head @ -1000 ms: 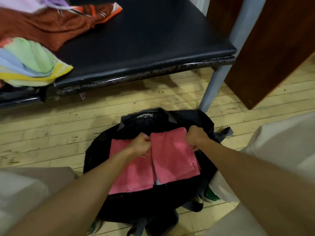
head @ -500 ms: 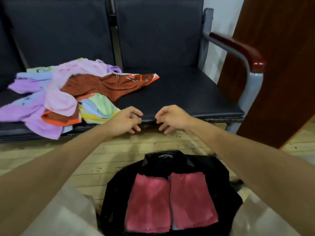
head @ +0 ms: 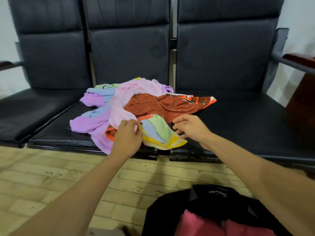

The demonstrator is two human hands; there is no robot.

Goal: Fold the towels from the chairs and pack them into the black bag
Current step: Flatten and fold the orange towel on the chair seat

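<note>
Nearest us, the black bag (head: 170, 206) lies open on the wooden floor (head: 51, 176), with two folded pink towels (head: 204, 225) side by side inside it. Past it, our arms reach to the black chairs (head: 238, 120). Our left grip (head: 127, 135) curls its fingertips round the near corner of a striped pastel towel (head: 158, 132) at the seat's front edge. Our right grip (head: 189, 128) is spread loose just beside that towel's right edge, holding nothing. Behind these, the unfolded towels lie heaped: a brown towel (head: 153, 106), a pale pink towel (head: 122, 97) and a lilac towel (head: 88, 123).
</note>
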